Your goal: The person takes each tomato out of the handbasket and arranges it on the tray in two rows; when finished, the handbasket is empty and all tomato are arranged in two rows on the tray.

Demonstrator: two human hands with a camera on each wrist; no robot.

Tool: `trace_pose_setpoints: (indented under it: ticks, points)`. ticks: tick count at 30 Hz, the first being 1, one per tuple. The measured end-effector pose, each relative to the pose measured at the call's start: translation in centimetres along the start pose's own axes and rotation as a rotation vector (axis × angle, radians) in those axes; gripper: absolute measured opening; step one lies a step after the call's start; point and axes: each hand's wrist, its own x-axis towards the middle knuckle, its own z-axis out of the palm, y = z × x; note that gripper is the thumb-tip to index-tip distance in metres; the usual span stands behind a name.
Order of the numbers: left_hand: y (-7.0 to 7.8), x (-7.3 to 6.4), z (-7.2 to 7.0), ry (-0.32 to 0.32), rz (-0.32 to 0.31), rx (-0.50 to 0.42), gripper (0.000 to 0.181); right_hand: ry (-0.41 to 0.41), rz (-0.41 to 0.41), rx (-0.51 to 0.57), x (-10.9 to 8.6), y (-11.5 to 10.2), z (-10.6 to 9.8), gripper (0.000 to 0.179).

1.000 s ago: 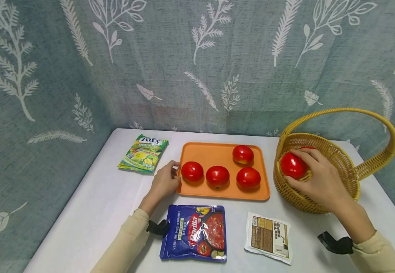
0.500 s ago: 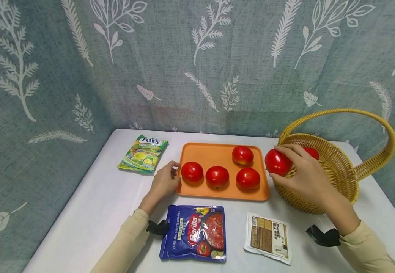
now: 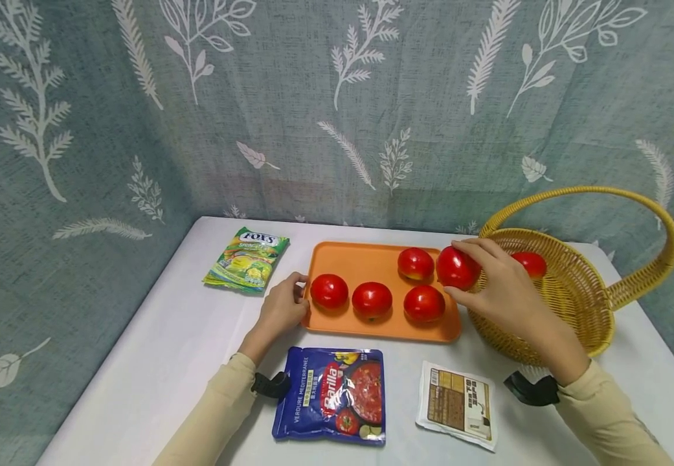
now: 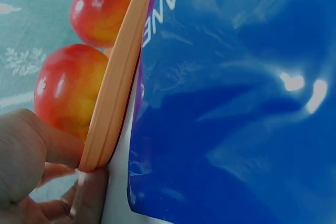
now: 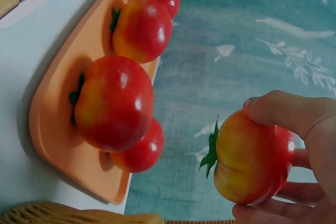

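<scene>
"Gripping anything, those hands?"

"Both are. The right hand [image 3: 505, 288] holds a tomato [image 3: 456, 268] by its sides, thumb opposite fingers, seemingly above the right end of the orange tray [image 3: 351, 260]. The left hand [image 3: 281, 304] pinches the tray's left edge."

"How would that tomato handle?"

"Light and firm, I'd guess; the gloss suggests a hard skin. Smooth and round, it could slip, so I'd take it round its widest part and spare the green leaves [image 5: 211, 153], which look like the fragile bit."

"And the count?"

"Six tomatoes visible: the held one, four more tomatoes [image 3: 372, 300] resting on the tray, and another tomato [image 3: 529, 265] in the one wicker basket [image 3: 502, 336], just right of the tray. Three packets on the counter [image 3: 179, 362]: a green bag [image 3: 246, 261] left of the tray, a blue pouch [image 3: 329, 395] in front of it, and a pale packet [image 3: 459, 404] in front of its right end."

"Any others in the basket?"

"Can't tell; the right hand covers part of it."
</scene>
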Motion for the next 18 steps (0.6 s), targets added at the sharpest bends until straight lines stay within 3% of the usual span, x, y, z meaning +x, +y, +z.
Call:
trace_pose_setpoints:
  ticks: [18]
  points:
    - [-0.1,0.0,0.0,-0.005,-0.007,-0.003,0.046,-0.052,-0.047,0.027,2.4,-0.7,1.4,0.071]
